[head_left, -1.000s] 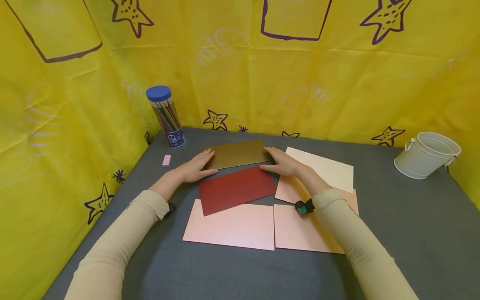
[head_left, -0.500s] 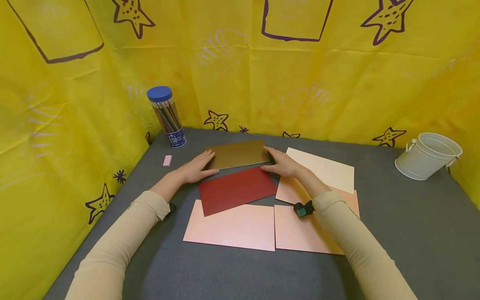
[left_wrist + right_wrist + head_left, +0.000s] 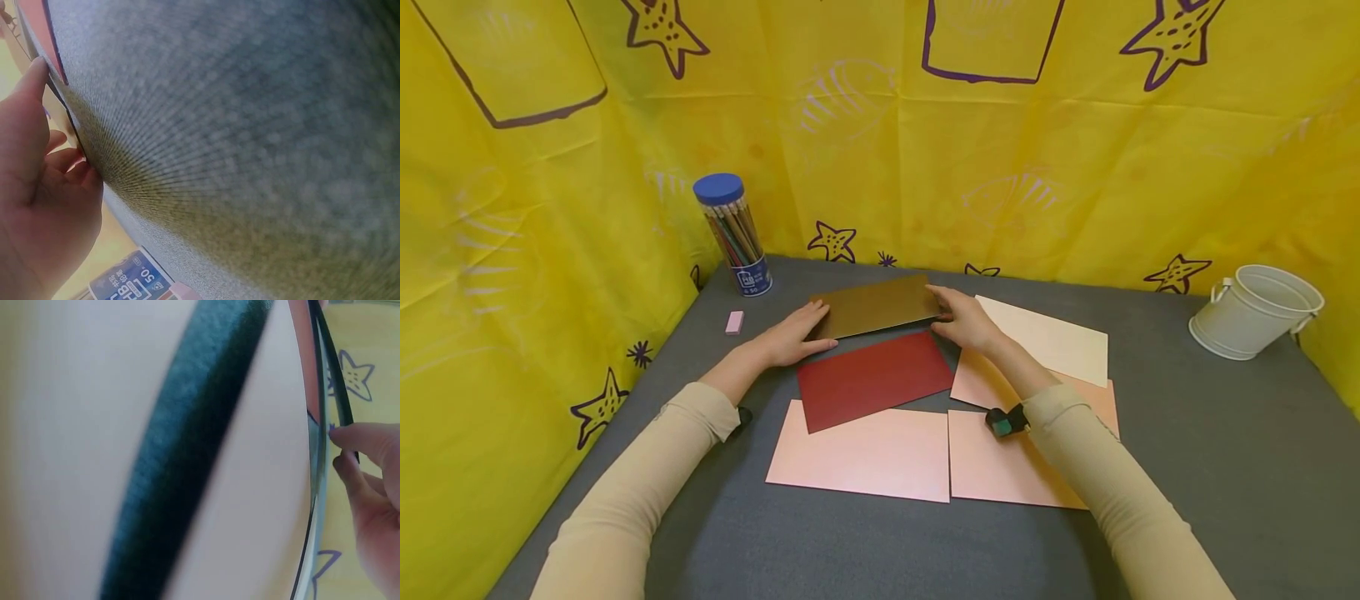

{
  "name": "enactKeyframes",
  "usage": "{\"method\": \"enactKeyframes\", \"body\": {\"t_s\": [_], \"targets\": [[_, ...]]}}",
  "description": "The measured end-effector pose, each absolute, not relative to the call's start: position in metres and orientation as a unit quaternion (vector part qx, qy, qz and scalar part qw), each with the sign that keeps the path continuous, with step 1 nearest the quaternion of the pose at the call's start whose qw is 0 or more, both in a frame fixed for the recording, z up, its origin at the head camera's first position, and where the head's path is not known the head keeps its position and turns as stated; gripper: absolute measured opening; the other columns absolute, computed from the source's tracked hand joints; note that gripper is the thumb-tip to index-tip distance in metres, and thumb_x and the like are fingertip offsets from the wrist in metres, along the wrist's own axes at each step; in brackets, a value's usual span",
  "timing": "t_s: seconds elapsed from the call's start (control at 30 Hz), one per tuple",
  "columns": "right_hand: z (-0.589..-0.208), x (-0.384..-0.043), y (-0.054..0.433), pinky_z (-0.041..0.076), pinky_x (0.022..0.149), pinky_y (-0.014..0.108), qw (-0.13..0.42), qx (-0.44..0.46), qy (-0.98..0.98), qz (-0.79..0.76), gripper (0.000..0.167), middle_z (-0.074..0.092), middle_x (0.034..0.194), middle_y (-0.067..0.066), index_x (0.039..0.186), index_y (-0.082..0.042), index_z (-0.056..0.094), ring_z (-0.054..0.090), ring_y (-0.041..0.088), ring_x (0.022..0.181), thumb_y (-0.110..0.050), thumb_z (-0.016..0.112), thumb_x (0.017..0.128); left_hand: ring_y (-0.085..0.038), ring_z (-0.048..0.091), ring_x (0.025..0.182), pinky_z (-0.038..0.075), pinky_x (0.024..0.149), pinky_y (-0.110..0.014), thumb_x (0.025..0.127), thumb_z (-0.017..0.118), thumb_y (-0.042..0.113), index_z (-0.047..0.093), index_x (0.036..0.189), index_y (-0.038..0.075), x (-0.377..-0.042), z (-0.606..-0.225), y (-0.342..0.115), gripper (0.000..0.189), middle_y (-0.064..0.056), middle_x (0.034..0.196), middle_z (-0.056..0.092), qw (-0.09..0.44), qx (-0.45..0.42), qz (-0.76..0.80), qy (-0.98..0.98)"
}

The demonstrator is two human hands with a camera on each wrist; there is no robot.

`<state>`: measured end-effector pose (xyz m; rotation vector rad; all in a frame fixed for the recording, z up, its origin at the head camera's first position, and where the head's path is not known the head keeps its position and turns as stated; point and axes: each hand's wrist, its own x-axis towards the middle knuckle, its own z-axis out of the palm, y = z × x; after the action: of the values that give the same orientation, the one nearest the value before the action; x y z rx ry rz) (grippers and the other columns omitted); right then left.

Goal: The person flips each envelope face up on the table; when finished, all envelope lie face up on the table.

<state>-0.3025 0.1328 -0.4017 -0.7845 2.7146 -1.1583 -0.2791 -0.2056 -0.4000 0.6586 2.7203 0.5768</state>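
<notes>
A thin gold rectangular board [image 3: 872, 308] lies at the middle back of the table, its right end raised slightly. My right hand [image 3: 966, 321] grips that end between thumb and fingers; the right wrist view shows the raised board [image 3: 342, 403] edge-on. At the opposite end, my left hand [image 3: 793, 335] touches the left edge, fingers extended and thumb spread towards the front. Just in front lies a red board [image 3: 872, 379], overlapping a pale pink board [image 3: 865, 454].
Another pink board [image 3: 970, 458] lies to the right, and a cream board [image 3: 1045, 337] overlaps a peach one [image 3: 977, 379] behind it. A pencil tub [image 3: 737, 237] and a pink eraser [image 3: 734, 322] stand at back left. A white bucket [image 3: 1255, 312] stands far right.
My right hand has closed on the gold board's right end and lifted it a little. My left hand has stayed at the left edge.
</notes>
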Motion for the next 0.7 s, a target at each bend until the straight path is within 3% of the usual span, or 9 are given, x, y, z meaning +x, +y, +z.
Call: {"method": "enactKeyframes", "body": {"t_s": [0.37, 0.7], "targets": [[-0.403, -0.3, 0.1354, 0.049, 0.095, 0.043, -0.006, -0.252, 0.893, -0.373, 0.044, 0.053, 0.136, 0.021, 0.132, 0.004, 0.056, 0.057, 0.036, 0.118, -0.002, 0.068, 0.09, -0.039, 0.008, 0.147, 0.011, 0.116, -0.053, 0.098, 0.055, 0.042, 0.02, 0.154, 0.001, -0.2784, -0.4005, -0.2054, 0.078, -0.023, 0.16, 0.01, 0.131, 0.231, 0.19, 0.945], [-0.4032, -0.2981, 0.1365, 0.049, 0.095, 0.043, -0.02, -0.266, 0.887, -0.376, 0.038, 0.06, 0.127, 0.019, 0.127, 0.003, 0.062, 0.061, 0.031, 0.112, -0.009, 0.067, 0.092, -0.04, 0.015, 0.145, 0.018, 0.113, -0.059, 0.097, 0.057, 0.04, 0.034, 0.152, 0.008, -0.28, -0.3999, -0.2097, 0.068, -0.021, 0.157, 0.023, 0.102, 0.245, 0.177, 0.948]]}}
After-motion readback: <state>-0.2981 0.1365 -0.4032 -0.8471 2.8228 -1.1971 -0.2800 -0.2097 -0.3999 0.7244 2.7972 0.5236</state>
